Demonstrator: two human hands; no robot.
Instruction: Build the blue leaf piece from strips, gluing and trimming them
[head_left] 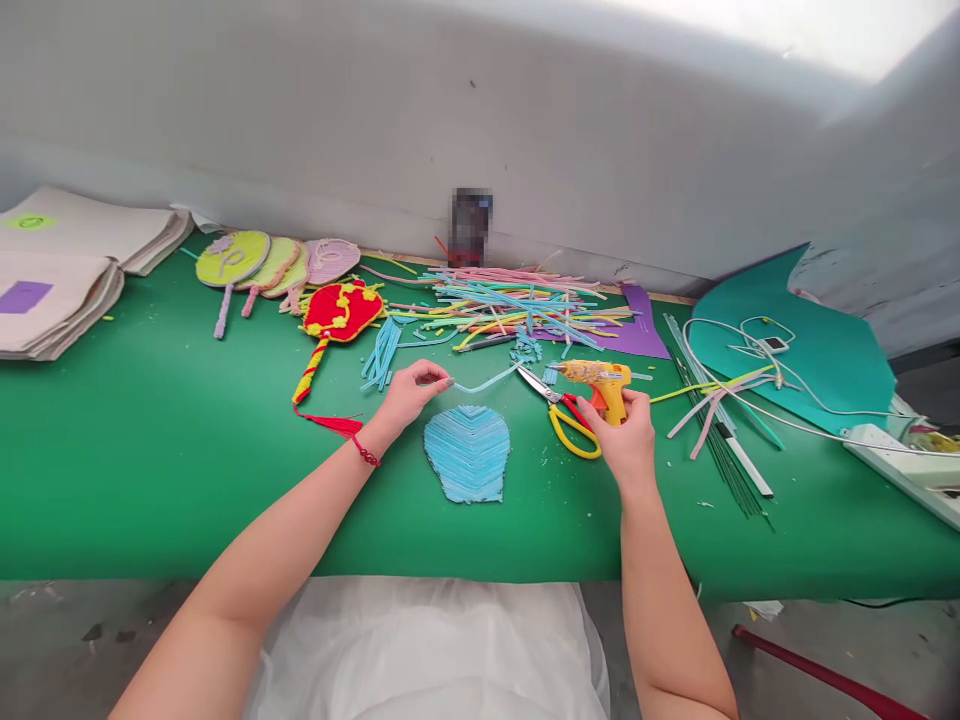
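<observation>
My left hand (409, 395) pinches one end of a light blue strip (487, 381) that runs right across the green table (150, 450). Just below it lies a light blue leaf-shaped fan piece (467, 452) covered in chevron rows of strips. My right hand (626, 435) grips the handle of a yellow glue gun (600, 382), its nozzle pointing left toward the strip. Scissors with yellow and red handles (559, 410) lie between the fan piece and the glue gun.
A heap of coloured strips (510, 305) lies behind. Finished fans, one red and yellow (341, 312) and several pastel (255, 262), sit at back left, stacked cloth bags (60, 265) far left. At right are teal sheet (817, 350), thin rods (720, 440), power strip (900, 460).
</observation>
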